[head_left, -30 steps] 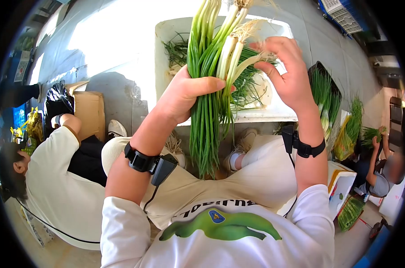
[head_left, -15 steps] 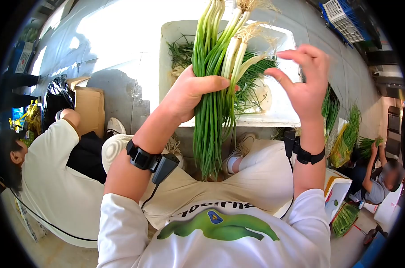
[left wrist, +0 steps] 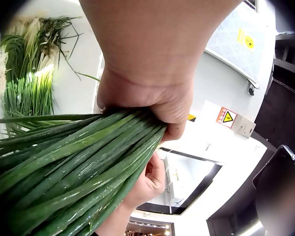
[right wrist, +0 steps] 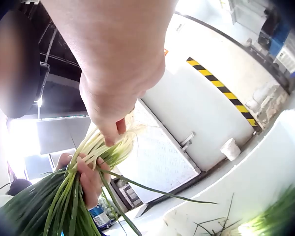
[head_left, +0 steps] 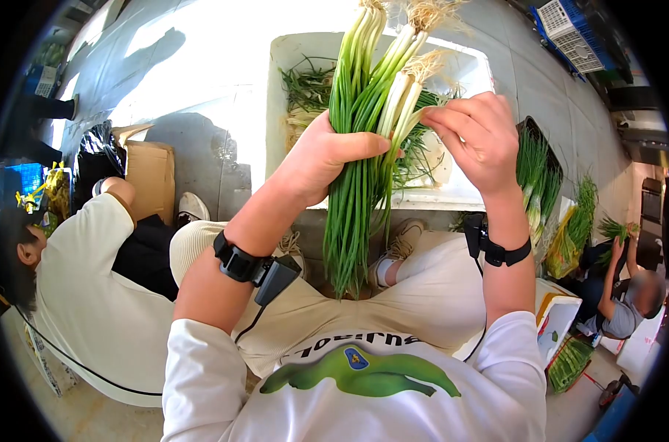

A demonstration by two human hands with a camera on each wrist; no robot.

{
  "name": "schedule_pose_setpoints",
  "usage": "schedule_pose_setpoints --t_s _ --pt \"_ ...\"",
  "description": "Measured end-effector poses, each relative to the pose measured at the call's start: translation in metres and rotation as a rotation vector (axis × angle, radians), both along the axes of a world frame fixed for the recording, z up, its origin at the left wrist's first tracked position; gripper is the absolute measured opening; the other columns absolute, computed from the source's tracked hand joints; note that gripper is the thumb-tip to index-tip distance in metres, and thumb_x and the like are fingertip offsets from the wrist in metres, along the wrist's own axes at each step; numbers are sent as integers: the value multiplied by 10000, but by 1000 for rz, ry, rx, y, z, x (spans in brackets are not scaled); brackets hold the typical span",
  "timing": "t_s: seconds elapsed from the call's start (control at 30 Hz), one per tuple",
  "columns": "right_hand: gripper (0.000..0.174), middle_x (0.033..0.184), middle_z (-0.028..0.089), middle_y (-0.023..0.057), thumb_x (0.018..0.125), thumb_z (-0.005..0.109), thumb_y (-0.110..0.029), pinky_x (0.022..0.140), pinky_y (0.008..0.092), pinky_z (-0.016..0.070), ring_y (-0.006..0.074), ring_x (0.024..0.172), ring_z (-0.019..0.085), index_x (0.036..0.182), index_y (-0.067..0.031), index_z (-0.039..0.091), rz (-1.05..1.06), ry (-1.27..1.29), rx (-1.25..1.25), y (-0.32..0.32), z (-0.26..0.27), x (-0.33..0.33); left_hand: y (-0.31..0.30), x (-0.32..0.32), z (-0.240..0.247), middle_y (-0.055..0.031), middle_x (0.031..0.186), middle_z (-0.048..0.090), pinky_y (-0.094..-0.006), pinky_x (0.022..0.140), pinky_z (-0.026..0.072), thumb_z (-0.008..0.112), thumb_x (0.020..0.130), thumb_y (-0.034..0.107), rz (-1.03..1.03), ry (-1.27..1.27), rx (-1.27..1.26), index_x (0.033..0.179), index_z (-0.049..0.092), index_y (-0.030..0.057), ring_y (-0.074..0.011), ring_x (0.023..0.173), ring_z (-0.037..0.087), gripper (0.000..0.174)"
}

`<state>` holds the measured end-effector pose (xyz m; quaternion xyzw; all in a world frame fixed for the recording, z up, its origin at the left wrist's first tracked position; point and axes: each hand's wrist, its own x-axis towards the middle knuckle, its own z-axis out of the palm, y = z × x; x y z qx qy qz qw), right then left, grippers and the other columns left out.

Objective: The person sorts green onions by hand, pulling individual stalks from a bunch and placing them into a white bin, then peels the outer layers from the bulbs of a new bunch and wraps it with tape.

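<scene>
My left hand [head_left: 330,158] grips a bunch of spring onions [head_left: 349,191] round the middle, thumb across the front. Their white stems and stringy roots [head_left: 425,68] point away from me, while the green leaves hang toward my lap. At the right side of the bunch, my right hand [head_left: 478,140] pinches a loose pale outer leaf beside the white stems between thumb and fingertips. In the left wrist view, the dark green leaves [left wrist: 83,172] fan out below the gripping hand. The right wrist view shows the right fingers right at the pale stems [right wrist: 91,147].
A white foam box [head_left: 467,188] holding more spring onions [head_left: 308,88] stands on the floor beyond my knees. Further bundles [head_left: 537,173] lie to the right. On the left, a person in a pale shirt [head_left: 102,295] sits near a cardboard box [head_left: 150,177]. Another person [head_left: 622,302] is at right.
My right hand drew away to the right from the bunch, then came back to it and pinches a loose leaf. The left hand keeps its grip; the bunch has shifted slightly right in view.
</scene>
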<state>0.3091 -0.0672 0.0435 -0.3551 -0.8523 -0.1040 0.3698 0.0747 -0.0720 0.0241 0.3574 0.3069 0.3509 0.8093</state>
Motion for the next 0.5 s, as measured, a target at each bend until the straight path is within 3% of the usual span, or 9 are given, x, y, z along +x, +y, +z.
schedule_pose_setpoints --t_s 0.13,0.3,0.33,0.4,0.5 --pt "169 809 666 10 699 817 -82 609 296 408 188 672 576 849 -101 741 19 48 -27 0 -7 3 0 -1 0 -145 925 675 -332 704 574 653 813 112 6 27 -6 1157 573 -46 -202 767 668 387" --pt "90 803 694 19 787 764 -27 581 246 424 115 648 581 864 -44 720 -15 434 -316 -2 -6 8 1 -4 -3 -136 943 669 -335 729 570 664 807 131 30 54 -19 1158 577 -40 -201 809 659 400" --pt "90 803 694 19 787 764 -27 581 246 424 115 648 581 864 -44 720 -33 426 -310 -1 -5 12 -1 -3 2 -129 911 678 -329 696 554 670 812 98 61 24 -53 1085 610 -32 -189 766 656 308" --pt "69 799 689 16 818 753 -51 575 229 410 75 654 554 871 -38 711 -64 452 -335 4 -8 24 0 -5 2 -136 914 676 -337 701 559 669 815 112 53 58 -50 1092 605 -36 -198 777 658 320" --pt "69 803 673 4 831 751 -74 585 222 408 76 656 529 869 -44 702 -74 600 -393 10 -13 43 1 -6 -2 -146 944 673 -348 713 563 664 816 118 87 63 -57 1143 572 -35 -209 792 662 372"
